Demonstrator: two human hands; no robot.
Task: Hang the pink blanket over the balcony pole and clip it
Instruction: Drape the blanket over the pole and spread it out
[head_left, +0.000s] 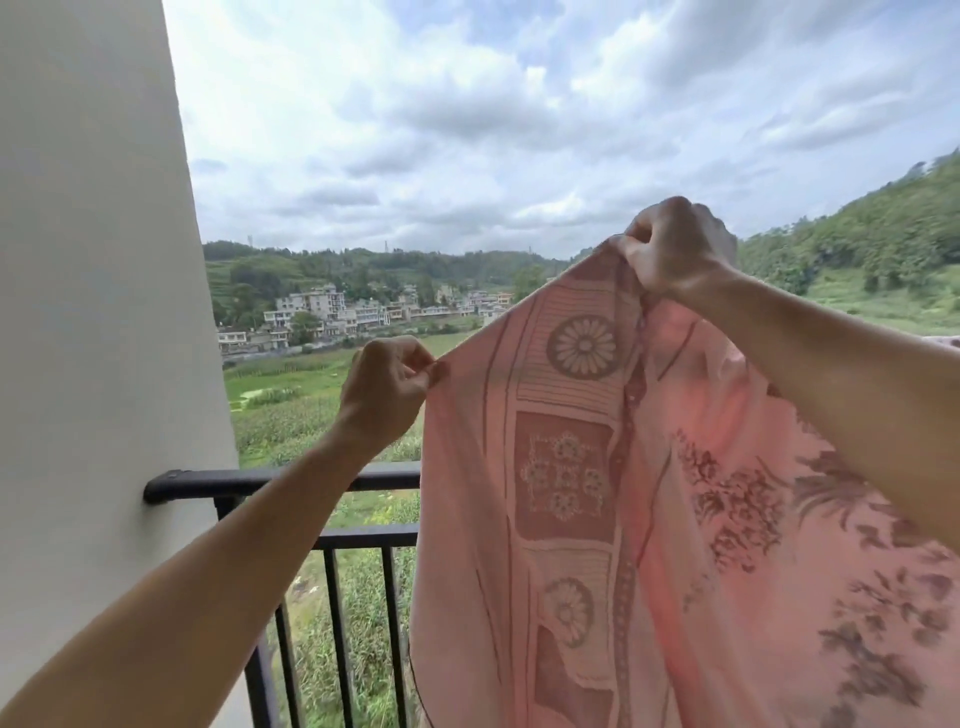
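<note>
Pink woven cloth with darker floral and medallion patterning, the pink blanket (649, 493), hangs from both hands and fills the space below and right of them. Left hand (387, 384) pinches the cloth's edge between thumb and fingertips, held lower. Right hand (675, 247) is closed in a fist around a bunched fold, raised higher and further right. Cloth between the two runs taut on a slope; the rest drapes down in loose folds. Below the left hand, the black metal balcony railing (291, 480) runs out from the pale plastered wall (93, 312) at far left; the blanket covers its run to the right. No clip in view. Judgement: blanket not yet over any pole. To do this step well, level the hands, spread them apart to flatten the top edge, then carry that edge across the rail squarely.
</note>
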